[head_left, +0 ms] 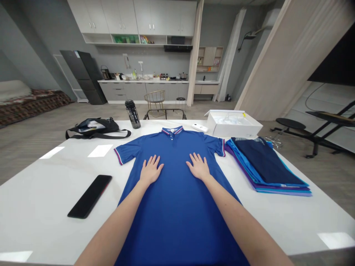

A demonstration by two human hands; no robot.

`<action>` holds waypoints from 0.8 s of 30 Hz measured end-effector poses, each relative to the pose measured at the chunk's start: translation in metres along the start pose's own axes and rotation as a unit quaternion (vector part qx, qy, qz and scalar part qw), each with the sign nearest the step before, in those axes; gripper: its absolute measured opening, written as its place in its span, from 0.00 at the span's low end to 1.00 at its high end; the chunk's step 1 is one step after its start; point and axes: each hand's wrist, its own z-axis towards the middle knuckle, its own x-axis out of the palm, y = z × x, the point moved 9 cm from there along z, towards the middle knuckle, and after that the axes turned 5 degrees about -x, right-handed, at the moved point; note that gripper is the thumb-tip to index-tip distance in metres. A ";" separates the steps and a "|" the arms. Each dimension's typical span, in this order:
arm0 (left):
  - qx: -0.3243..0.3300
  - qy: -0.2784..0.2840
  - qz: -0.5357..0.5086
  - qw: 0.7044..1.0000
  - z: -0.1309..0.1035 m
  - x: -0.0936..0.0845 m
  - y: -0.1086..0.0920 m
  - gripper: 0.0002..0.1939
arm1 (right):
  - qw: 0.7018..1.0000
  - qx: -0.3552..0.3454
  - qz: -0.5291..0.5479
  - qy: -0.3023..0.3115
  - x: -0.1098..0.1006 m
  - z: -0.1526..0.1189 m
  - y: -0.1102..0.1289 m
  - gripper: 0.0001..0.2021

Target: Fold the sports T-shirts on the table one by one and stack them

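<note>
A blue polo shirt (174, 184) lies spread face up on the white table (50, 184), its collar at the far side and its short sleeves out to both sides. Red and white stripes edge the collar and cuffs. My left hand (150, 170) rests flat on the left chest of the shirt, fingers spread. On the right chest my right hand (198, 167) lies flat too, palm down, fingers apart. Neither hand grips the cloth. The lower hem runs out of view at the bottom, between my forearms.
Folded garments (269, 162) are stacked right of the shirt. Behind them stands an open white box (233, 127), beside a small white device (199, 128). A black phone (90, 195) lies at left; a black bag (97, 127) and a dark bottle (132, 114) are farther back.
</note>
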 end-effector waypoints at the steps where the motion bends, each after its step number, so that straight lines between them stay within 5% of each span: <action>1: -0.004 -0.001 0.002 1.000 -0.006 -0.002 0.006 0.37 | 1.000 0.019 -0.006 0.003 -0.003 -0.005 -0.015 0.36; 6: -0.031 -0.015 0.002 0.999 -0.038 -0.012 0.017 0.36 | 0.998 0.061 -0.019 0.010 -0.017 -0.029 -0.055 0.37; 12: 0.011 -0.026 -0.003 1.000 -0.075 -0.010 -0.011 0.35 | 0.999 -0.044 0.001 -0.007 -0.008 -0.076 0.018 0.37; 17: 0.009 -0.015 0.006 1.000 -0.080 -0.011 0.001 0.34 | 0.996 -0.082 0.034 0.011 -0.001 -0.103 0.050 0.36; 20: 0.014 -0.008 0.011 1.000 -0.081 -0.012 0.008 0.34 | 0.994 -0.080 0.078 0.007 -0.005 -0.096 0.034 0.36; 24: 0.010 -0.005 0.012 1.000 -0.084 -0.011 0.006 0.34 | 0.989 -0.020 0.118 -0.084 -0.035 -0.052 -0.027 0.36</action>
